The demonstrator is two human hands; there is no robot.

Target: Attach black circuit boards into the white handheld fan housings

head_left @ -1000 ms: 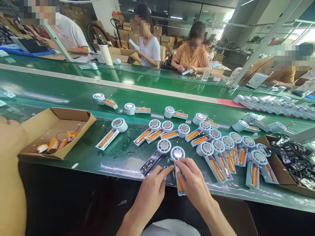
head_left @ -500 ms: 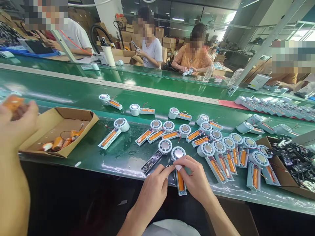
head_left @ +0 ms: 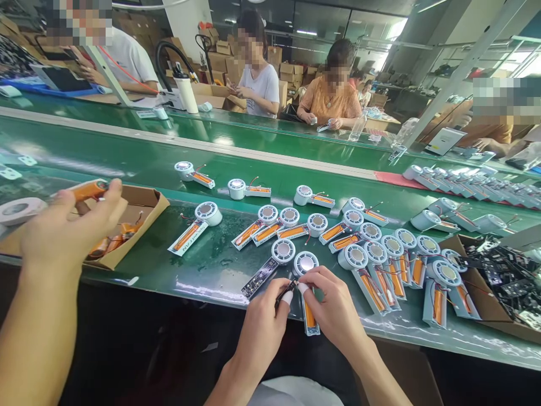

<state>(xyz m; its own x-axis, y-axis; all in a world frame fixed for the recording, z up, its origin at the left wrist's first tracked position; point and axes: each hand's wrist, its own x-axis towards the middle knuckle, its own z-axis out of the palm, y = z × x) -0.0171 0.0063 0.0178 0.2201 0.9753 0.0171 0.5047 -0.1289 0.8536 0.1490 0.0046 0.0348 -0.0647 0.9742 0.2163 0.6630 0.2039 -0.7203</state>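
Note:
My left hand [head_left: 264, 318] pinches a small black circuit board [head_left: 286, 294] near the table's front edge. Thumb and fingertips of my right hand [head_left: 333, 301] are closed on a tiny wire plug [head_left: 297, 283] at the end of that board. Beneath them lies a handheld fan [head_left: 306, 263], its open handle showing an orange battery [head_left: 310, 311]; my right fingers cover part of it. Just left of it rests another fan [head_left: 283, 251] with a dark circuit board [head_left: 259, 277] covering its handle.
A co-worker's hand [head_left: 63, 231] holds an orange battery over a cardboard box [head_left: 139, 225]. Several open fans [head_left: 355, 256] crowd the right, beside a box of circuit boards [head_left: 477, 282]. More fans lie on the green belt [head_left: 139, 169]. People sit across it.
The black board in my left hand has come into clearer view. Fans on the belt have shifted right. The co-worker's hand with the battery has moved right, over the box.

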